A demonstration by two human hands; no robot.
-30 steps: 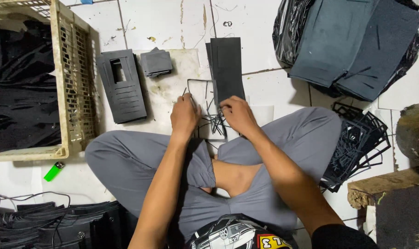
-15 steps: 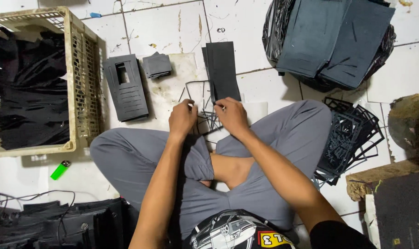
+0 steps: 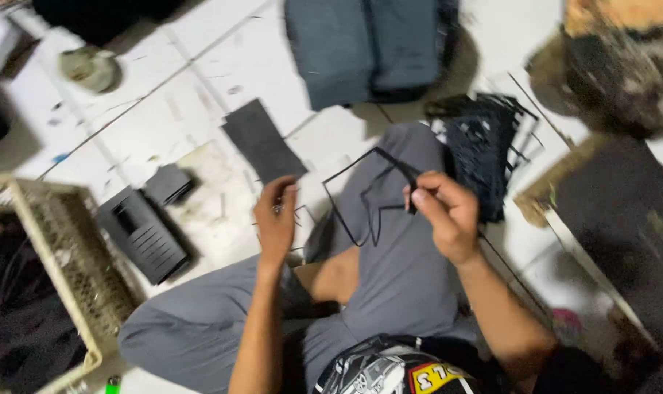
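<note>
I sit cross-legged on a white tiled floor in grey trousers. My right hand (image 3: 444, 211) pinches a thin black cut-out frame of material (image 3: 361, 201), lifted over my right knee and hanging loose. My left hand (image 3: 277, 219) hovers above my left knee, its curled fingertips by the near end of a stack of dark grey sheets (image 3: 262, 142) on the floor. Blur hides whether that hand holds anything. A heap of similar black cut-out frames (image 3: 485, 149) lies just beyond my right hand.
A woven basket (image 3: 51, 252) of black pieces stands at the left. Beside it lie a dark slotted plate (image 3: 142, 233) and a small dark stack (image 3: 167, 184). Folded grey sheets (image 3: 371, 44) lie at the top. Dark boards (image 3: 609, 219) are at the right, and a green lighter (image 3: 113, 382) lies near my left leg.
The camera has swung and tilted. My right hand has lifted a thin black frame up and to the right, away from the sheets. My hands have moved apart.
</note>
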